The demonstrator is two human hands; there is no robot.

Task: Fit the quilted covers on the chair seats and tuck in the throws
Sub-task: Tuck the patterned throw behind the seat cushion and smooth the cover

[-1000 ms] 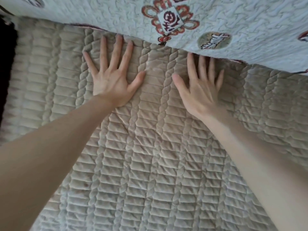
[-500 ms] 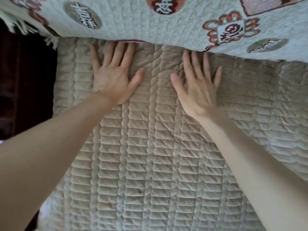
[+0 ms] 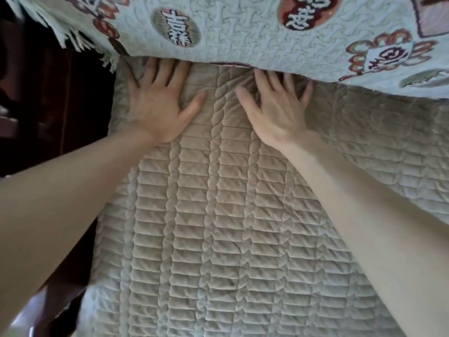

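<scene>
Wood [image 3: 63,113], dark brown, lies off the left edge of the quilted cover [image 3: 218,239], and a pale fringe [image 3: 73,37] hangs over it from the corner of the patterned throw [image 3: 243,40]. That throw, pale green with red and brown medallions and roundels bearing characters, drapes along the cover's far edge and overhangs it, hiding whatever lies behind. The left hand [image 3: 158,105] rests flat near the cover's far left corner, released, fingers straight and spread, their tips at the throw's lower edge. Just right of it, the right hand [image 3: 277,110] also lies flat and unclenched, palm on the beige quilting, its fingers reaching into the shadow beneath the throw's hem. A braided stitch column runs between the 2 thumbs. From both wrists the cover spreads toward the near edge, rumpled on its right side.
</scene>
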